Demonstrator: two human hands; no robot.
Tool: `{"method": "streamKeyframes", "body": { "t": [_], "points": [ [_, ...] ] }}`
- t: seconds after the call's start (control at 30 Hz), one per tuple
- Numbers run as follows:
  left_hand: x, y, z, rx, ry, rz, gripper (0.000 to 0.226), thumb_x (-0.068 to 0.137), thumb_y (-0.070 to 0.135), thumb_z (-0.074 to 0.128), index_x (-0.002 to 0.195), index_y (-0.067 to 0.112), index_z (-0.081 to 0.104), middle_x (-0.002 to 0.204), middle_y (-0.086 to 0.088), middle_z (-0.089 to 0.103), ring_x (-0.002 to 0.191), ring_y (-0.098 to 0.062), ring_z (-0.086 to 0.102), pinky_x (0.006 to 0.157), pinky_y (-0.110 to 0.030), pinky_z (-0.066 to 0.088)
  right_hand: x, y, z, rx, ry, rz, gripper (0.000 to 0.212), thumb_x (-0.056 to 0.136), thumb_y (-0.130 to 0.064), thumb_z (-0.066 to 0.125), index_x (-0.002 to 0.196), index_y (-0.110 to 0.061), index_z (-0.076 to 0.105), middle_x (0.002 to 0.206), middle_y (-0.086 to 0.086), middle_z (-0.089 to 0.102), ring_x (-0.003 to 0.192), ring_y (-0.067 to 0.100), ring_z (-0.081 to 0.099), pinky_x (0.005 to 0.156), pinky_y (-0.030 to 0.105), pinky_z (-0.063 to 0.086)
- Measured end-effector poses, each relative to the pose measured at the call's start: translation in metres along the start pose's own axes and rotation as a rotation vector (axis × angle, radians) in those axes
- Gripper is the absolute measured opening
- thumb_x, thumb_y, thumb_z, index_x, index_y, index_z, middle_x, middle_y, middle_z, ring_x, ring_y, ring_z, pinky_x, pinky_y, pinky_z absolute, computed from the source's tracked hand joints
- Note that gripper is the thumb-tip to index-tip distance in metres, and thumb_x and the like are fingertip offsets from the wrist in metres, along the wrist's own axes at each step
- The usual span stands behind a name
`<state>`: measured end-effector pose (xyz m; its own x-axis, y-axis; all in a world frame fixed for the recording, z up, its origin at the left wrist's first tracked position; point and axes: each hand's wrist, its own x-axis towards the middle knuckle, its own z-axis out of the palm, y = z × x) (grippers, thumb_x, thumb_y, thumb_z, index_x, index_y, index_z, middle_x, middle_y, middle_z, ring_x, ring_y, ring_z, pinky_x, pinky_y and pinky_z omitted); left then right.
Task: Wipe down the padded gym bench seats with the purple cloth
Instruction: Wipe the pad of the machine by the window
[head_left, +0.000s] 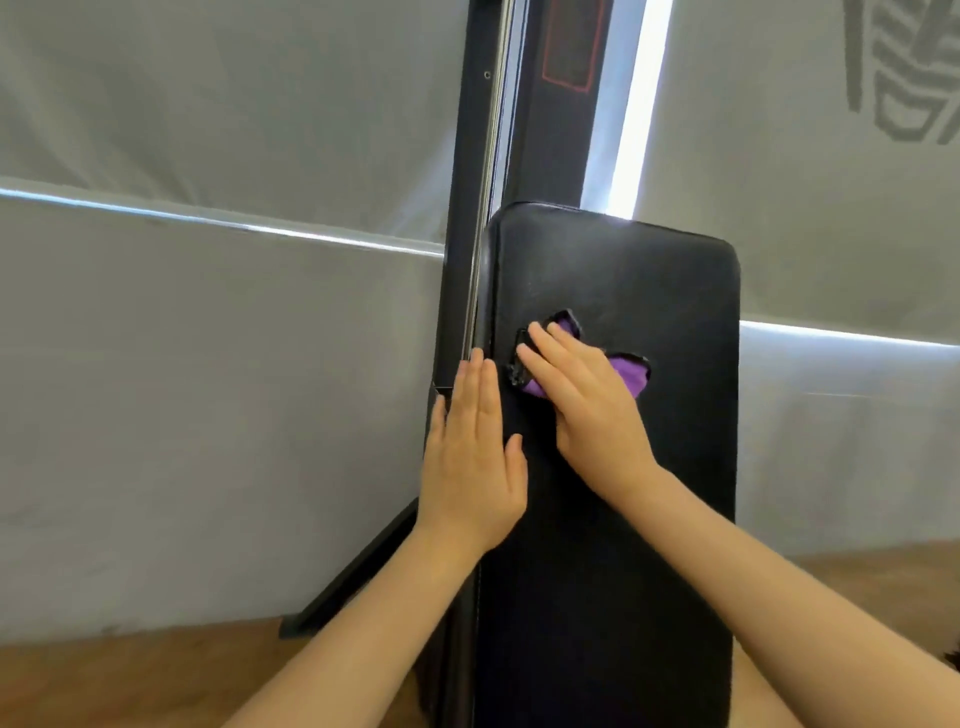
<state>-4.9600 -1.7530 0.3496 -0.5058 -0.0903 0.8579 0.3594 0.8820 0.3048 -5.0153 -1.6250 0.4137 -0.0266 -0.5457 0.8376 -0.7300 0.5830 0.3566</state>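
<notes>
While the right hand presses flat, fingers straight and together, on the purple cloth at mid-frame, the left hand lies open and flat along the left edge of the black padded bench. Bare padding runs above the cloth to the rounded top edge and below toward the bottom of the frame. A black metal upright stands just beside the left edge.

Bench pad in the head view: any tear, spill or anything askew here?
Nothing stands out. The black bench pad looks intact, with only faint sheen near its top. The right hand presses the purple cloth flat on it; the left hand rests open along the pad's left edge.
</notes>
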Motion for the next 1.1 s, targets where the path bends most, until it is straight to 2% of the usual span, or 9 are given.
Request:
{"method": "streamKeyframes", "body": {
  "t": [0.1, 0.23, 0.37, 0.47, 0.53, 0.63, 0.7, 0.93, 1.1],
  "points": [
    [0.001, 0.006, -0.006, 0.032, -0.066, -0.054, 0.072, 0.089, 0.032, 0.025, 0.146, 0.026, -0.018, 0.157, -0.002, -0.007, 0.144, -0.008, -0.011, 0.115, -0.040, 0.000, 0.015, 0.011, -0.013, 0.082, 0.011, -0.025, 0.047, 0.082, 0.002, 0.039, 0.125, -0.003, 0.056, 0.134, 0.015, 0.052, 0.129, 0.027, 0.040, 0.110, 0.031, 0.024],
    [0.003, 0.018, -0.016, 0.139, -0.147, -0.123, 0.079, 0.088, 0.027, 0.032, 0.150, 0.012, -0.015, 0.157, -0.013, 0.005, 0.145, -0.020, 0.005, 0.112, -0.051, 0.013, 0.080, 0.030, -0.038, 0.159, 0.081, 0.168, 0.043, 0.088, 0.002, 0.045, 0.130, -0.004, 0.052, 0.138, 0.014, 0.049, 0.132, 0.027, 0.039, 0.109, 0.039, 0.030],
    [0.007, 0.026, -0.037, 0.266, -0.277, -0.173, 0.079, 0.089, 0.032, 0.031, 0.150, 0.005, -0.012, 0.154, -0.016, 0.014, 0.142, -0.024, 0.015, 0.108, -0.053, 0.026, 0.148, 0.029, -0.042, 0.205, -0.132, 0.381, 0.024, 0.092, -0.006, 0.048, 0.112, -0.007, 0.063, 0.116, 0.011, 0.062, 0.113, 0.029, 0.053, 0.098, 0.029, 0.035],
    [0.014, 0.034, -0.058, 0.277, -0.391, -0.182, 0.077, 0.088, 0.029, 0.033, 0.152, 0.007, -0.003, 0.156, -0.012, 0.017, 0.142, -0.023, 0.018, 0.109, -0.051, 0.025, 0.161, 0.029, -0.051, 0.135, -0.274, 0.258, 0.018, 0.086, -0.001, 0.057, 0.103, -0.002, 0.065, 0.104, 0.013, 0.066, 0.100, 0.031, 0.059, 0.089, 0.036, 0.042],
    [0.027, 0.041, -0.076, 0.244, -0.450, -0.240, 0.073, 0.088, 0.026, 0.033, 0.152, 0.009, 0.002, 0.157, -0.010, 0.011, 0.144, -0.021, 0.012, 0.112, -0.047, 0.021, 0.166, 0.040, -0.070, 0.158, -0.424, 0.137, 0.030, 0.089, -0.003, 0.054, 0.118, -0.004, 0.060, 0.119, 0.012, 0.061, 0.114, 0.027, 0.053, 0.098, 0.032, 0.036],
    [0.070, 0.054, -0.101, 0.175, -0.419, -0.348, 0.067, 0.099, 0.021, 0.033, 0.143, 0.021, -0.017, 0.153, 0.005, -0.019, 0.144, -0.009, -0.014, 0.120, -0.034, -0.002, 0.178, 0.053, -0.088, 0.241, -0.578, 0.014, 0.042, 0.092, -0.005, 0.049, 0.133, -0.013, 0.049, 0.138, 0.004, 0.049, 0.130, 0.018, 0.040, 0.109, 0.025, 0.023],
    [0.102, 0.064, -0.110, 0.159, -0.368, -0.365, 0.067, 0.101, 0.020, 0.035, 0.139, 0.024, -0.021, 0.149, 0.010, -0.025, 0.141, -0.004, -0.019, 0.115, -0.024, -0.014, 0.180, 0.056, -0.088, 0.311, -0.634, 0.024, 0.045, 0.092, -0.005, 0.050, 0.136, -0.015, 0.046, 0.142, 0.002, 0.045, 0.134, 0.016, 0.035, 0.111, 0.024, 0.019],
    [0.178, 0.093, -0.124, 0.184, -0.555, -0.271, 0.068, 0.100, 0.019, 0.039, 0.153, 0.014, -0.003, 0.159, 0.004, -0.010, 0.139, -0.001, -0.018, 0.113, -0.023, -0.014, 0.112, 0.131, -0.100, 0.329, -0.490, 0.476, 0.052, 0.080, 0.010, 0.059, 0.128, -0.012, 0.056, 0.132, 0.007, 0.056, 0.124, 0.026, 0.050, 0.105, 0.032, 0.030],
    [0.218, 0.112, -0.108, 0.386, -0.766, -0.197, 0.065, 0.102, 0.031, 0.031, 0.153, 0.014, -0.005, 0.161, 0.000, -0.009, 0.146, -0.015, -0.014, 0.115, -0.030, -0.009, 0.117, 0.169, -0.107, 0.391, -0.457, 0.630, 0.030, 0.090, -0.001, 0.054, 0.118, -0.006, 0.062, 0.121, 0.010, 0.062, 0.115, 0.026, 0.055, 0.099, 0.029, 0.038]
  ]
}}
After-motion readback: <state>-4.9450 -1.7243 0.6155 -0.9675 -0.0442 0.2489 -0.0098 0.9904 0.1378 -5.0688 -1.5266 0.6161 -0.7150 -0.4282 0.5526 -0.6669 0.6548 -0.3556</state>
